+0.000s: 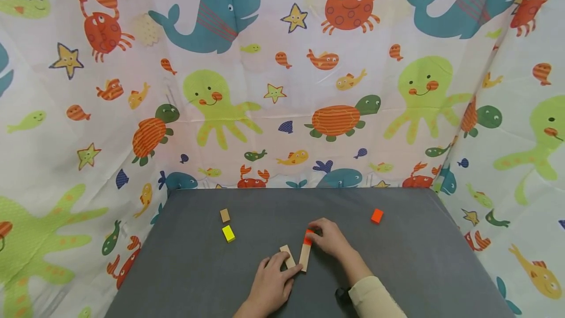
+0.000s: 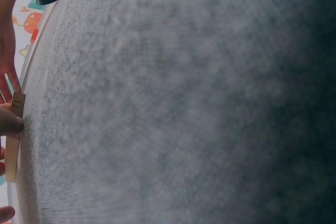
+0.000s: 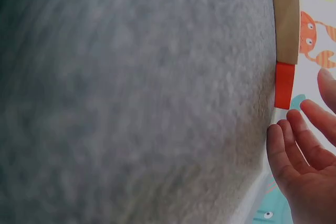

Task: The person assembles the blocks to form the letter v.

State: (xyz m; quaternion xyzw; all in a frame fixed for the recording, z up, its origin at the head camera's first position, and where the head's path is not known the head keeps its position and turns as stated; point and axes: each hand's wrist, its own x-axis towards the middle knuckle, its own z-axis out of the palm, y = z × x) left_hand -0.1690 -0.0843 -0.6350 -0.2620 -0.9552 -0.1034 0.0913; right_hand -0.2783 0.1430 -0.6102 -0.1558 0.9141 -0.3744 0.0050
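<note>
Two pale wooden blocks lie in front of me in the head view, a left block [image 1: 289, 257] slanting toward the near end of a right block [image 1: 304, 257]. A red block [image 1: 308, 237] adjoins the right block's far end. My left hand [image 1: 270, 286] touches the left block with its fingers, while its thumb reaches to the right block's near end. Around the red block's far right side, my right hand [image 1: 331, 240] has loosely bent fingers. The right wrist view shows its fingertips [image 3: 292, 116] beside the red block [image 3: 284, 85], not visibly gripping it.
On the grey table [image 1: 185, 269], a small tan block [image 1: 225, 215] and a yellow block [image 1: 228, 233] lie at the far left. Another red block [image 1: 377, 216] is at the far right. A curtain [image 1: 273, 112] printed with sea animals hangs behind.
</note>
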